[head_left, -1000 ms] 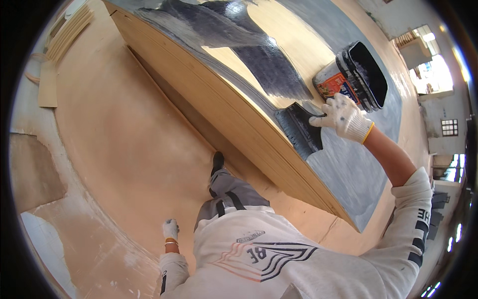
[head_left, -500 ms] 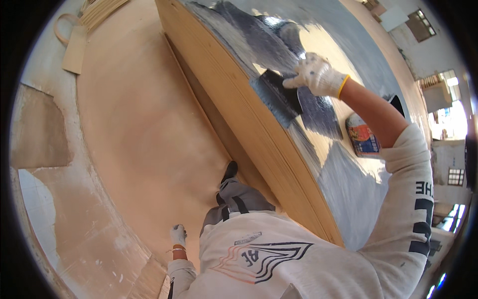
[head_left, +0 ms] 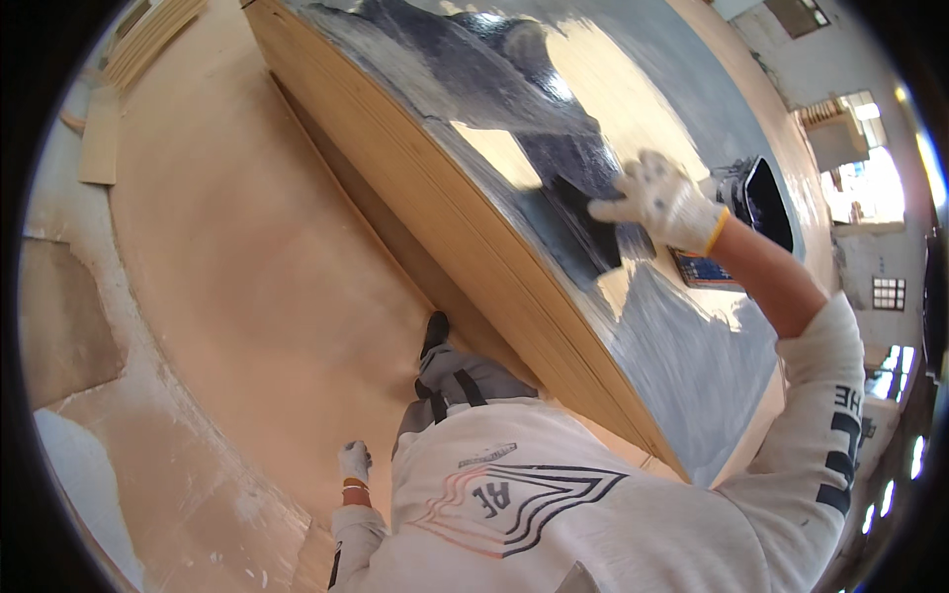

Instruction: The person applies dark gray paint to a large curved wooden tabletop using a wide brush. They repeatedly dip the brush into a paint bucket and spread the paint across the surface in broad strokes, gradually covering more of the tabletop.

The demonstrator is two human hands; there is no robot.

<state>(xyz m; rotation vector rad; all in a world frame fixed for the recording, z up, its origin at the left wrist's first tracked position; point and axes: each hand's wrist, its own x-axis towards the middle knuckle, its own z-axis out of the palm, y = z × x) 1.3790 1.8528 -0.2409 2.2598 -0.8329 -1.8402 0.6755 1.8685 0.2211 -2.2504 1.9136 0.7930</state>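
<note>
My right hand (head_left: 664, 201), in a white work glove with a yellow cuff, is closed on a wide dark scraper (head_left: 583, 225). The blade lies tilted on the top of a stack of wooden boards (head_left: 494, 252), near its left edge. Dark grey, wet-looking coating (head_left: 435, 64) covers much of that top sheet, with bare yellowish patches between. Just beyond my right wrist stands an open bucket (head_left: 769, 203) with dark stuff inside and a printed side, partly hidden by my forearm. My gloved left hand (head_left: 355, 461) hangs low at my side, fingers curled, apart from everything.
Dusty tan floor (head_left: 247, 217) lies left of the stack, with a thin strip (head_left: 346, 188) running along the stack's base. Wooden strips (head_left: 153, 44) and a pale board piece (head_left: 99, 138) are at the far left. Windows (head_left: 888, 293) show at the right.
My right hand has drawn the scraper nearer along the stack's left edge, leaving thinner grey coating behind it. The view has shifted, and more of the bucket's opening shows. My left hand stays low.
</note>
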